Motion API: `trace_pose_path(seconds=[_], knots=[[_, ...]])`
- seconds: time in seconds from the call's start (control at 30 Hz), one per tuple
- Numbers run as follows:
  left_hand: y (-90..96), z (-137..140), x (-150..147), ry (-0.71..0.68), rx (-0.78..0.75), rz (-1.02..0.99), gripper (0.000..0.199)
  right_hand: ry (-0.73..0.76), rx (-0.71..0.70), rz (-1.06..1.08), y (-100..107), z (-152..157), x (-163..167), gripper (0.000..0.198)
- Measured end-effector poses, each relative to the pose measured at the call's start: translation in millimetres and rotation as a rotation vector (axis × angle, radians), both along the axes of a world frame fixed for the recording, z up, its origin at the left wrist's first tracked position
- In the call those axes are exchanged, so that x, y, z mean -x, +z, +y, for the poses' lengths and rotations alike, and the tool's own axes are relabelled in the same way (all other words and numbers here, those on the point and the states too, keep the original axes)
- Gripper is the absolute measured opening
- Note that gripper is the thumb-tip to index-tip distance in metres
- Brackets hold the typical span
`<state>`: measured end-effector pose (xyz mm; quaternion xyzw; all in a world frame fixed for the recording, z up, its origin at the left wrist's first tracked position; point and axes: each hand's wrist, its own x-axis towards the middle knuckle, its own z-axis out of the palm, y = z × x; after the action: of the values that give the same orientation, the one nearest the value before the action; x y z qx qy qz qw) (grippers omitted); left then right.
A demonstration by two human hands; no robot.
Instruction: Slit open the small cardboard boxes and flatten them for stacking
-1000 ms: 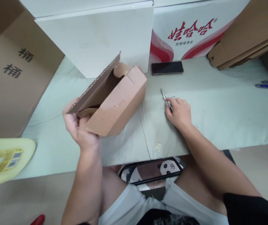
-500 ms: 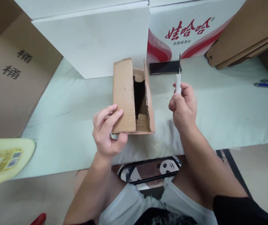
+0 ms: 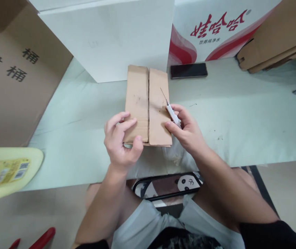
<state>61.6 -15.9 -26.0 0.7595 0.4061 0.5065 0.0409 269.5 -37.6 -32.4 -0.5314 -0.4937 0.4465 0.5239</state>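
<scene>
A small brown cardboard box [image 3: 137,103] rests on the pale green cloth with its two top flaps folded down, a thin seam running between them. My left hand [image 3: 120,141] grips its near left corner, thumb at the front edge and fingers on the left flap. In my right hand [image 3: 185,129] is a utility knife [image 3: 173,115] with a white handle. Its thin blade is out and points up and left over the right flap [image 3: 159,124]. The thumb and fingers of that hand are also against the box's right side. What is inside the box is hidden.
Behind stand a white box [image 3: 106,41] and a white carton with red print [image 3: 215,31]. A black phone [image 3: 188,70] lies before the carton. Large cardboard [image 3: 20,97] is at left, folded cardboard [image 3: 275,41] at right. A yellow-green item [image 3: 34,162] juts in at left.
My right hand has come down and left to the box, still holding the knife. The right flap, upright before, is now folded flat, covering the opening. My left hand keeps its grip.
</scene>
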Motion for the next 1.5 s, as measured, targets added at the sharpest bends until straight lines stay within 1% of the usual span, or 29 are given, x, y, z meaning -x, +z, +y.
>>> trace_pose_path(seconds=[0.07, 0.17, 0.27, 0.37, 0.43, 0.5, 0.6, 0.63, 0.67, 0.73, 0.87, 0.97, 1.03, 1.13, 1.2, 1.27, 1.33, 1.4, 1.5], knots=[[5.0, -3, 0, -0.014, 0.039, 0.006, 0.028, -0.008, 0.026, -0.002, 4, -1, 2, 0.04], [13.1, -11, -2, -0.036, 0.094, 0.06, 0.028, -0.033, 0.029, -0.008, 12, -2, 4, 0.036], [17.6, -17, -6, -0.126, 0.055, 0.149, 0.032, -0.037, 0.023, 0.021, 16, -2, 5, 0.034], [18.4, -16, -5, -0.188, 0.006, 0.241, 0.037, -0.038, 0.025, 0.042, 15, -3, 7, 0.034], [17.8, -13, -1, -0.198, 0.012, 0.281, 0.042, -0.036, 0.028, 0.044, 13, -4, 7, 0.035], [15.9, -8, 5, -0.195, 0.041, 0.282, 0.044, -0.034, 0.028, 0.085, 9, -5, 8, 0.041], [9.3, 3, 14, -0.17, 0.115, 0.208, 0.046, -0.049, 0.068, 0.223, 2, -3, 6, 0.052], [6.5, 6, 17, -0.169, 0.138, 0.169, 0.047, -0.065, 0.095, 0.252, -1, -2, 5, 0.049], [3.7, 9, 20, -0.175, 0.155, 0.128, 0.048, -0.082, 0.127, 0.26, -3, 0, 4, 0.042], [-1.0, 14, 25, -0.184, 0.166, 0.061, 0.049, -0.119, 0.182, 0.23, -9, 3, 2, 0.03], [-6.6, 21, 33, -0.158, 0.171, 0.023, 0.051, -0.18, 0.303, 0.187, -21, 10, 0, 0.024], [-10.5, 26, 42, -0.159, 0.229, -0.063, 0.051, -0.133, 0.42, 0.133, -32, 12, 1, 0.026], [-13.6, 30, 50, -0.119, 0.25, -0.142, 0.05, -0.06, 0.445, 0.108, -38, 10, 2, 0.032], [-19.0, 35, 57, -0.013, 0.304, -0.262, 0.052, 0.085, 0.365, 0.138, -43, 6, 5, 0.045], [-23.8, 37, 57, 0.051, 0.397, -0.316, 0.056, 0.187, 0.25, 0.177, -43, 4, 8, 0.051], [-29.5, 38, 53, 0.094, 0.523, -0.369, 0.061, 0.251, 0.125, 0.192, -40, 4, 10, 0.057], [-34.5, 38, 46, 0.1, 0.674, -0.479, 0.064, 0.264, 0.033, 0.156, -36, 4, 11, 0.059], [-36.4, 39, 36, 0.095, 0.829, -0.659, 0.063, 0.246, -0.035, 0.068, -31, 4, 10, 0.055], [-30.4, 39, 20, 0.115, 0.998, -0.926, 0.048, 0.214, -0.196, -0.079, -21, 2, 7, 0.047]])
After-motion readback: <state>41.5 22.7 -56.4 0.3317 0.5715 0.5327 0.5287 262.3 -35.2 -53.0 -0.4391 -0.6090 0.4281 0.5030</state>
